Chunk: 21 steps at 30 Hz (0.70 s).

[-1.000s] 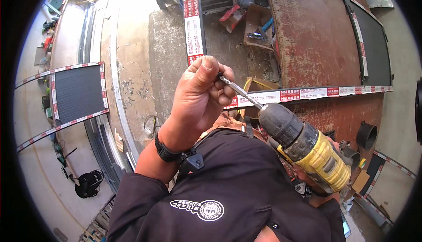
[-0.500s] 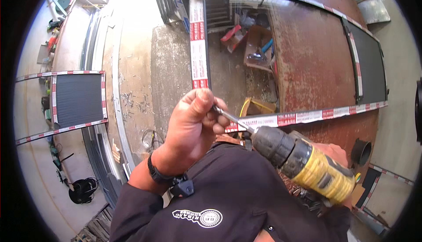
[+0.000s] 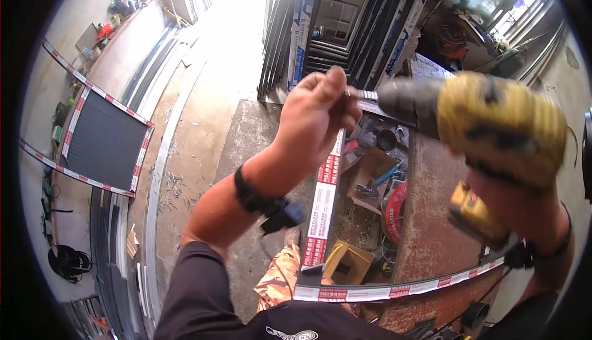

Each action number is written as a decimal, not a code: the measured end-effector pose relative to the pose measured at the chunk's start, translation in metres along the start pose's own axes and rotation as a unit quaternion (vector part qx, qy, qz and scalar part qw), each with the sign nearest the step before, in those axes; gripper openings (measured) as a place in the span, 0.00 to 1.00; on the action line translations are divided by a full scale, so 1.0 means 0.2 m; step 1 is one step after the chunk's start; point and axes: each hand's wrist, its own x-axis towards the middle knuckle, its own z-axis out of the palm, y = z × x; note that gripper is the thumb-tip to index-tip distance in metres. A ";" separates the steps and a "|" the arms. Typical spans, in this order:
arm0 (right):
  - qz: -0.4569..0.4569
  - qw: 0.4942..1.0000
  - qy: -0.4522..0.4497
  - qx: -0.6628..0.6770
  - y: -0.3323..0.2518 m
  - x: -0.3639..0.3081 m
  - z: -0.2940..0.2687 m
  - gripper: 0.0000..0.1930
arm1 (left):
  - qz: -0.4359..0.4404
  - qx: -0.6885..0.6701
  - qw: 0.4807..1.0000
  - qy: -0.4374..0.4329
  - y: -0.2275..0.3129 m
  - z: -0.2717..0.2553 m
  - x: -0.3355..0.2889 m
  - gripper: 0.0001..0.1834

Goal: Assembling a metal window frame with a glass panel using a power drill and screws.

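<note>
In my right hand (image 3: 502,182) is a yellow-and-black cordless drill (image 3: 493,118), raised and lying level, its nose pointing left. A short silver bit (image 3: 367,95) sticks out of the chuck. My left hand (image 3: 317,108) is closed, thumb against fingers, at the bit's tip; the small thing pinched there is blurred and mostly hidden. Below both hands lies a window frame (image 3: 320,210) with red-and-white protective tape. It rests over a worn reddish-brown tabletop (image 3: 435,179).
Dark frames with blue-and-white tape (image 3: 302,37) stand stacked ahead. Under the frame's opening are an open cardboard box (image 3: 370,176), a red disc (image 3: 396,210) and a smaller box (image 3: 348,263). At left, a dark taped panel (image 3: 105,139) stands by long metal profiles (image 3: 157,179).
Both hands and the drill have risen away from my body. The drill has swung from slanting to nearly level. My view has shifted, showing the stacked frames and a window.
</note>
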 end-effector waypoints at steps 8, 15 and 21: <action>0.273 0.816 0.113 0.496 0.07 0.25 0.55 0.19 | 0.063 -0.210 0.975 0.020 0.00 -0.23 0.44 0.12; 0.320 0.682 0.128 0.646 0.02 0.28 0.66 0.18 | 0.055 -0.233 0.971 0.019 -0.04 -0.34 0.46 0.12; 0.337 0.631 0.147 0.683 0.02 0.25 0.71 0.17 | 0.045 -0.259 0.965 0.000 -0.09 -0.35 0.48 0.12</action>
